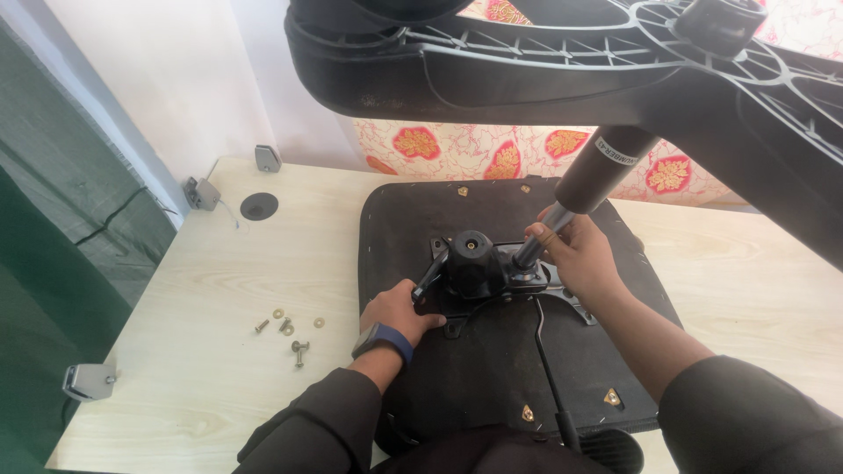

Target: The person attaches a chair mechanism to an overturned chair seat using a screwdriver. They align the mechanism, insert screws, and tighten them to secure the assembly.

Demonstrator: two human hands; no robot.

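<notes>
Green sheet (53,290): hangs along the far left, beside the bench edge, out of the way of the work.
Grey brackets (88,380): clamped at the left rim of the bench (202,290); two more fittings near the back corner beside a round dark cable cap (259,206).
Bolts and washers (290,329): lie loose in a small cluster on bare wood, near the left hand but apart from it, kept off the seat so none roll under it.
Left hand (399,309): banded at the wrist with a blue watch strap; grip clenched on the short black lever (428,279) at the left of the mechanism, likely bracing the plate against twisting.
Seat pad (500,351): black, flipped underside up, flat on the bench in the middle, giving open access to the fittings; brass corner tabs visible near the front and back edges.
Mechanism (474,263): black tilt housing on a metal plate, sits at the centre of the seat underside, between the two hands.
Right hand (575,254): grip wrapped round the thin lower end of the gas cylinder (597,180), just where it meets the mechanism, steering the tip.
Chair base (615,61): black star frame with a caster socket, carried on the cylinder's upper end, looms tilted above the seat, close to the camera.
Patterned cloth (457,149): red and cream, behind the bench.
</notes>
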